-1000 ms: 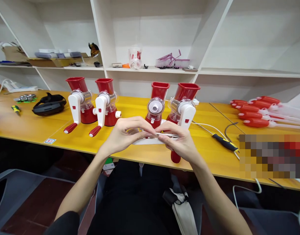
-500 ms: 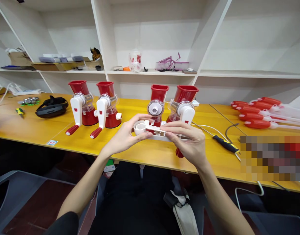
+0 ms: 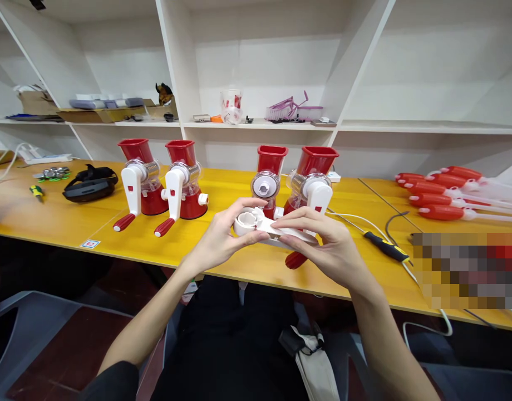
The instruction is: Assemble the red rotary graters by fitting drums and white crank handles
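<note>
Between both hands is a white crank handle [image 3: 264,225] with a ring-shaped socket at its left end and a red grip [image 3: 296,260] hanging below its right end. My left hand [image 3: 222,234] pinches the socket end between thumb and fingers. My right hand [image 3: 326,239] is closed on the arm of the crank, its fingers hiding part of it. Just behind my hands stands a red rotary grater [image 3: 272,159] with its round hub facing me and no crank on it. To its right is another rotary grater [image 3: 318,161] with a white crank fitted.
Two more rotary graters [image 3: 136,150] [image 3: 181,153] with cranks stand to the left. A black headset [image 3: 91,184] and a small screwdriver [image 3: 37,192] lie further left. On the right are a black-yellow screwdriver [image 3: 385,245], cables and several red-handled tools [image 3: 439,197]. Shelves [image 3: 260,126] rise behind.
The crank has turned in my hands, so its smooth outer face now shows instead of the slotted inner side. Its red grip has swung slightly left.
</note>
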`<state>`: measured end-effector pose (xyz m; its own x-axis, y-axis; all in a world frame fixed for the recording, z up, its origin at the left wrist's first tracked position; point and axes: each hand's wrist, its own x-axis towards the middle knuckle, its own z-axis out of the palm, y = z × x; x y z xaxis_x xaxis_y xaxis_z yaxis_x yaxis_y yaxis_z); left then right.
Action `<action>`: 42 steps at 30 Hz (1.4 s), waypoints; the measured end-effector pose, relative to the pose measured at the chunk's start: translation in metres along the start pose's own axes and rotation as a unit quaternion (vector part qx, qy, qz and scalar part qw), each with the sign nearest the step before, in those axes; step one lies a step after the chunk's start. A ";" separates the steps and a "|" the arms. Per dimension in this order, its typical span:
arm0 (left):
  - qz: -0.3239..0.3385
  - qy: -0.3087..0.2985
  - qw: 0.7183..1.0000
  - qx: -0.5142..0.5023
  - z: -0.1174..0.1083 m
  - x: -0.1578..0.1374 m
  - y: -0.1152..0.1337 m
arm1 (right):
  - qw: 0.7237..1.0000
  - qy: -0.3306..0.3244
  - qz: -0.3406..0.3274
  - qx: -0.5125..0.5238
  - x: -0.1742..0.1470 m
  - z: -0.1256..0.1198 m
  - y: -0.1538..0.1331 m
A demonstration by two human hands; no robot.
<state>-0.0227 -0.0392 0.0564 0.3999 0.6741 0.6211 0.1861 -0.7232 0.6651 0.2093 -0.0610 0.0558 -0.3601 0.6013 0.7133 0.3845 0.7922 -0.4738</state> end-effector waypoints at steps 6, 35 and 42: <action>0.041 0.004 0.999 0.026 -0.002 0.000 0.000 | 0.999 -0.006 0.027 0.022 -0.001 -0.003 -0.002; 0.033 -0.013 0.999 0.029 0.001 -0.002 -0.001 | 1.000 -0.015 -0.023 -0.014 -0.001 -0.001 0.005; 0.057 0.017 0.998 0.038 0.000 -0.002 0.001 | 0.999 -0.016 -0.043 -0.007 0.001 0.001 0.001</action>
<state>-0.0230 -0.0415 0.0555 0.3920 0.5913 0.7048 0.2097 -0.8034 0.5573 0.2085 -0.0594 0.0552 -0.4196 0.5347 0.7335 0.3625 0.8396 -0.4046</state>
